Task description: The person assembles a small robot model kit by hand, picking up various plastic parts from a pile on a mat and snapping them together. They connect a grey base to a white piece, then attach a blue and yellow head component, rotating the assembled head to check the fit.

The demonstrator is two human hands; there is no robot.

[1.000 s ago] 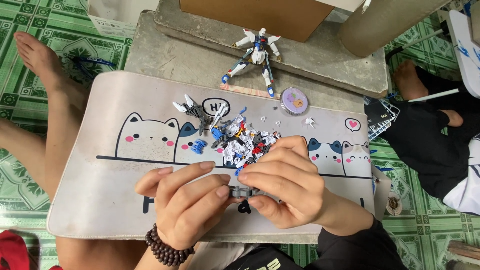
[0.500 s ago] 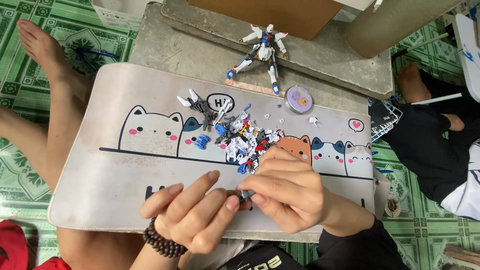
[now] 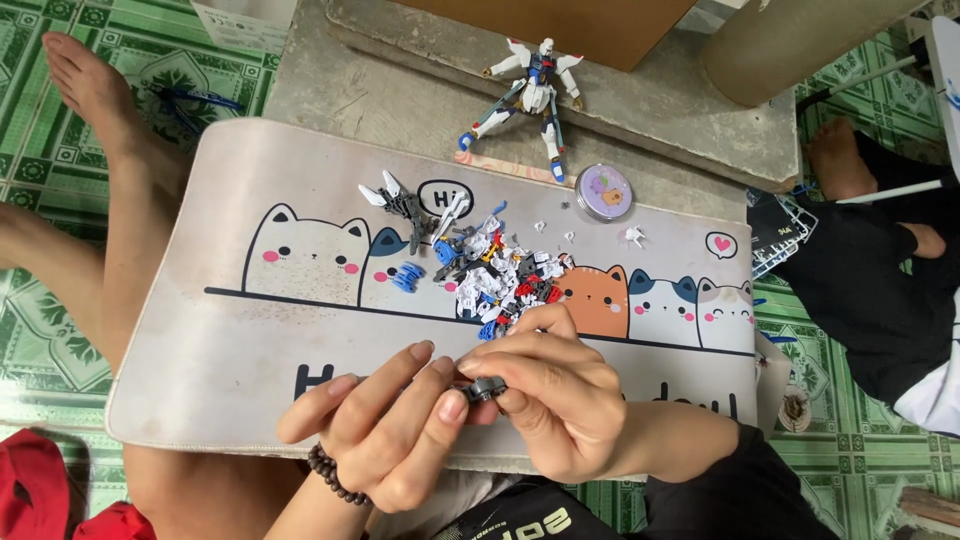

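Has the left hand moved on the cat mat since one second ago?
Yes. The left hand has slid slightly down toward the near edge of the cat mat, away from the pile of small parts.

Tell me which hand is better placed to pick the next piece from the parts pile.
Probably the right hand: it lies directly below the parts pile, its fingers nearly touching the nearest bits. The left hand sits farther off. Both hands pinch the small grey part, so one must release first.
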